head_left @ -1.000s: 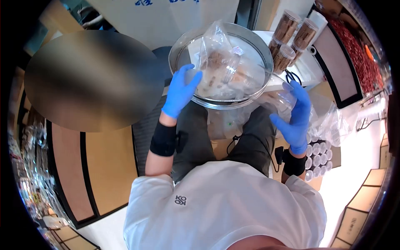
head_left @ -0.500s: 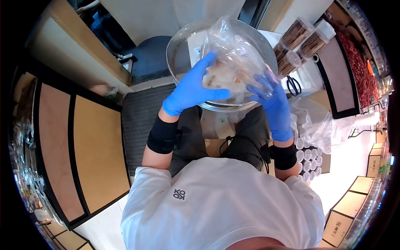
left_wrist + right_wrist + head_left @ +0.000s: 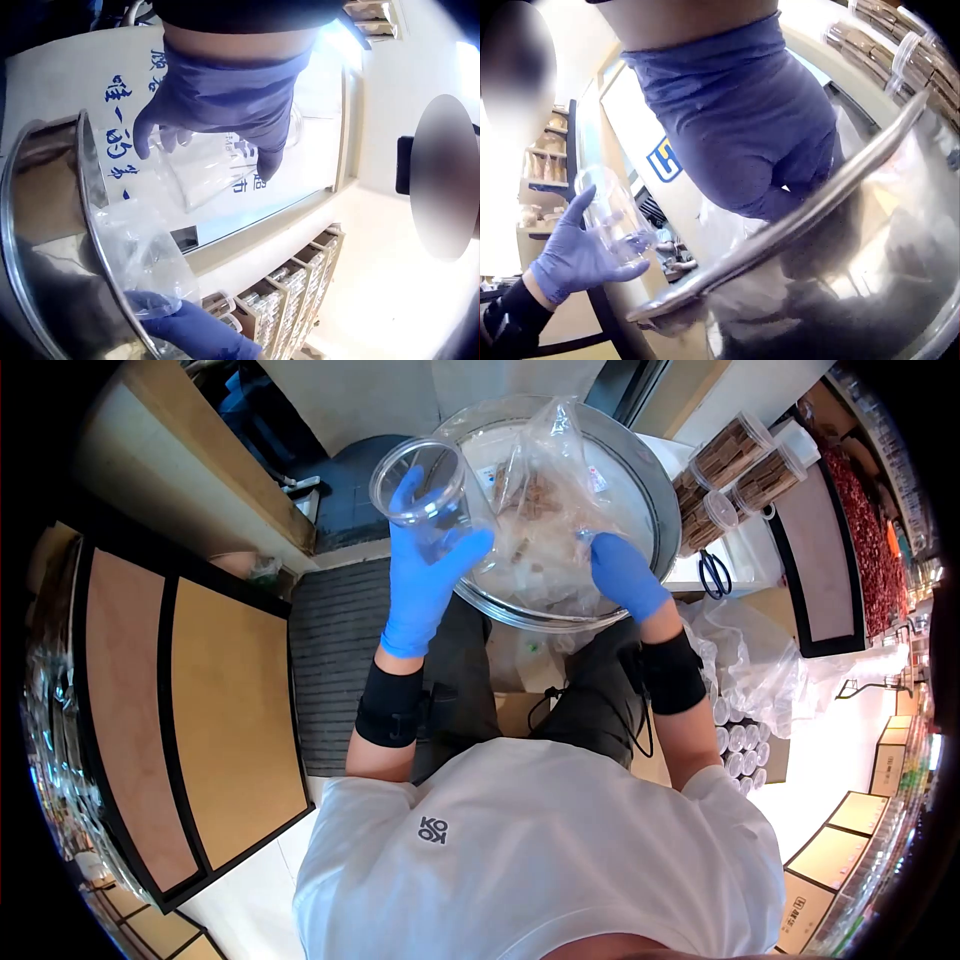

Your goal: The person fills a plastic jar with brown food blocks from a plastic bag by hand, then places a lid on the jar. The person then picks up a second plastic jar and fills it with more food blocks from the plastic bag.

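Note:
In a blue glove, the left hand (image 3: 425,575) grips a clear, empty-looking plastic jar (image 3: 430,490), its round mouth tilted up, at the left rim of a round metal sieve (image 3: 660,490). The left wrist view shows that hand (image 3: 225,97) curled round the jar. Inside the sieve lies a clear plastic bag (image 3: 555,445) with brown pieces (image 3: 535,495) in it or under it. The gloved right hand (image 3: 625,578) pinches the bag at the sieve's right side; its fingertips are partly hidden in the right wrist view.
Filled jars of brown sticks (image 3: 730,450) stand at the back right, beside dark-handled scissors (image 3: 714,574). Clear plastic bags (image 3: 745,650) and several small round containers (image 3: 738,738) are at the right. Wooden-panelled cabinets (image 3: 230,700) stand at the left.
The left hand has come up at the left with the jar, now plainly visible in its grip. The right hand's fingers, spread before, have closed on the bag.

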`<action>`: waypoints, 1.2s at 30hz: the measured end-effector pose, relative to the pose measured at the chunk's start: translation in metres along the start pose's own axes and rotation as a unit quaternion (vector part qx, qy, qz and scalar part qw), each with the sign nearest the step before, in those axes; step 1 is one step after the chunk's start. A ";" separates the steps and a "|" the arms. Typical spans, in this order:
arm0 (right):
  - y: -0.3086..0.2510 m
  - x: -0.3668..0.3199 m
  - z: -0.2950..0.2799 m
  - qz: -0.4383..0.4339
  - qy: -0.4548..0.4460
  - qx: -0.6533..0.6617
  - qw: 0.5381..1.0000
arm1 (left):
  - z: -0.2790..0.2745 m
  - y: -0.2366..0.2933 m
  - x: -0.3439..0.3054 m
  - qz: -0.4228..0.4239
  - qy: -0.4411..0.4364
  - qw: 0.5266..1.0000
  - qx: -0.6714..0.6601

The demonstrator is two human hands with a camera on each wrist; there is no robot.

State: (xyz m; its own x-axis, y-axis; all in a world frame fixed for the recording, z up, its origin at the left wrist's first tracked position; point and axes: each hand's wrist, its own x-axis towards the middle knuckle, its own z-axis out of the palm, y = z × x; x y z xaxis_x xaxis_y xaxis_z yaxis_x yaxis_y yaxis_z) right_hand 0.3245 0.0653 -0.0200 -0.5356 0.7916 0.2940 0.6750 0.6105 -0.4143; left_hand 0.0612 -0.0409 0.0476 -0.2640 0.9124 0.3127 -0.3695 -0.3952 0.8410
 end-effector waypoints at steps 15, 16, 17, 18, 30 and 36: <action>-0.018 0.049 0.041 -0.072 -0.125 -0.129 0.981 | -0.034 -0.014 -0.017 0.168 -0.025 0.854 0.491; -0.018 0.037 0.031 -0.065 -0.027 -0.058 0.996 | -0.034 -0.016 -0.017 0.166 -0.024 0.855 0.492; -0.024 0.029 0.013 -0.038 -0.033 0.000 0.999 | -0.035 -0.018 -0.016 0.178 -0.022 0.851 0.494; -0.037 0.022 -0.012 -0.011 -0.040 0.057 0.997 | -0.035 -0.021 -0.017 0.189 -0.018 0.847 0.496; -0.119 -0.012 -0.079 0.019 -0.017 0.124 0.992 | -0.005 -0.035 -0.019 0.228 -0.066 0.797 0.555; -0.107 -0.021 -0.082 0.067 0.064 0.205 0.974 | -0.012 -0.032 -0.019 0.241 -0.049 0.795 0.555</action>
State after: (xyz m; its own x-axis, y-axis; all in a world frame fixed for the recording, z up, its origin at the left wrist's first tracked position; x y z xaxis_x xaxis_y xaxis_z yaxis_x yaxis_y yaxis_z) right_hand 0.3050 -0.0154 0.0889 -0.3708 0.8763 0.3075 0.4619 0.4613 -0.7576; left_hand 0.0675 -0.0467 0.0097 -0.0467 0.7086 0.7041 0.7808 -0.4137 0.4682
